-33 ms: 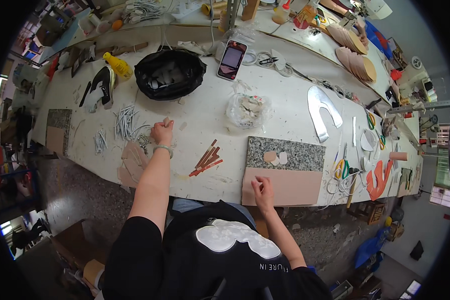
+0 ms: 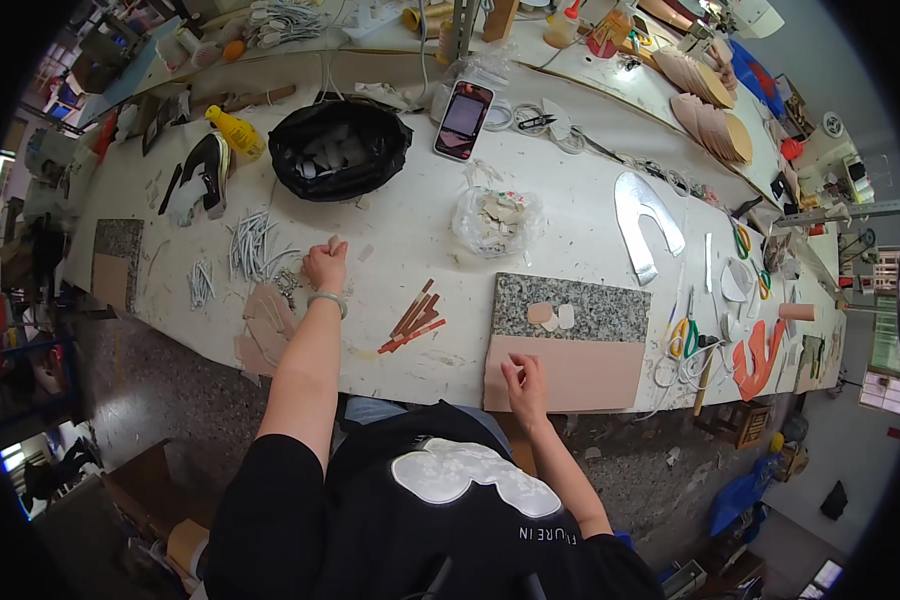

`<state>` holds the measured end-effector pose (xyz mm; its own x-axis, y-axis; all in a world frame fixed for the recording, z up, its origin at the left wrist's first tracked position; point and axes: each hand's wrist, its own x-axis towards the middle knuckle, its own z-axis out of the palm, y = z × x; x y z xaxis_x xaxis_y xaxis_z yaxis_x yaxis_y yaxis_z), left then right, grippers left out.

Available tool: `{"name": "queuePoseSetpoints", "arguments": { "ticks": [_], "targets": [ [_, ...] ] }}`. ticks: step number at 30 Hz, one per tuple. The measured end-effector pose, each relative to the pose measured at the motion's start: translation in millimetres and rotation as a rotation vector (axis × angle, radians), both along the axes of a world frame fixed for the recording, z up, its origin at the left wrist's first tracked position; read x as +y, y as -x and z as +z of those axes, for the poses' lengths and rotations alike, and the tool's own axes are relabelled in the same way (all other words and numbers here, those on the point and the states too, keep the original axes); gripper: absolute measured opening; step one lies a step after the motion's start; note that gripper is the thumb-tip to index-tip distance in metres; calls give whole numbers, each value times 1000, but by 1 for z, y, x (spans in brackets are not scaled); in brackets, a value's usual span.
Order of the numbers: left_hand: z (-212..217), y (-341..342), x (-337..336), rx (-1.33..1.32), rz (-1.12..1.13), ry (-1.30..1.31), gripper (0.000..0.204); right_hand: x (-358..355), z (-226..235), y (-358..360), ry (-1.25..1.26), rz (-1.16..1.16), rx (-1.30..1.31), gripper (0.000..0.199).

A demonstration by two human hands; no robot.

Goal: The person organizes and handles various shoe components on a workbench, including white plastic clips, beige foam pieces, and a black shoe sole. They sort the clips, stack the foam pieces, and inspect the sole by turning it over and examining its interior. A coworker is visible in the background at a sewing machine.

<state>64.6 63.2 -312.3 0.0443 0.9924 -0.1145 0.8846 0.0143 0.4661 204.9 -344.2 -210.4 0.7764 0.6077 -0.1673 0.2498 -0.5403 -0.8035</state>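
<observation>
small tan piece (image 2: 333, 241): pinched in left hand (image 2: 324, 268), table's 9 o'clock side beside grey strips (image 2: 250, 243). right hand (image 2: 525, 380) fingers curled, pressing pink sheet (image 2: 570, 372) at 5 o'clock; grip unclear. step judged: fetching a piece; next needs carrying across.

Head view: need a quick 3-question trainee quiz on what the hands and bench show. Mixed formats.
1. True or false: the right hand rests on the pinkish sheet in front of the granite slab.
2. What lies nearest the left hand? A) yellow-handled scissors B) a heap of thin pale strips C) the phone
3. Fill in: between the two hands, a small bundle of ____ sticks lies on the table.

Key
1. True.
2. B, the pale strips; the scissors and phone are far off.
3. Brown; the sticks lie on the white table.
</observation>
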Motion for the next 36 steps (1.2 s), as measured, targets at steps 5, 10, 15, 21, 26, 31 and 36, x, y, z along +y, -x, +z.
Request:
{"name": "queuePoseSetpoints", "arguments": {
  "ticks": [5,10,15,21,26,31,36],
  "targets": [
    [3,6,-12,-10,-131,-79,39,5,2,0,-19,-25,33,21],
    [0,11,-14,-108,-114,-55,38,18,4,-8,-45,-8,11,21],
    [2,13,-21,-90,-155,-104,44,22,1,-8,-70,13,13,20],
    [-5,20,-11,-90,-107,-166,42,24,9,1,-32,76,72,16],
    [18,14,-8,-81,-204,-81,32,25,8,2,-17,106,69,15],
    [27,-2,13,-300,-302,-82,28,27,4,-2,5,124,106,17],
    [9,-12,59,-259,-422,-222,35,29,4,-10,19,135,122,20]
  ]
}}
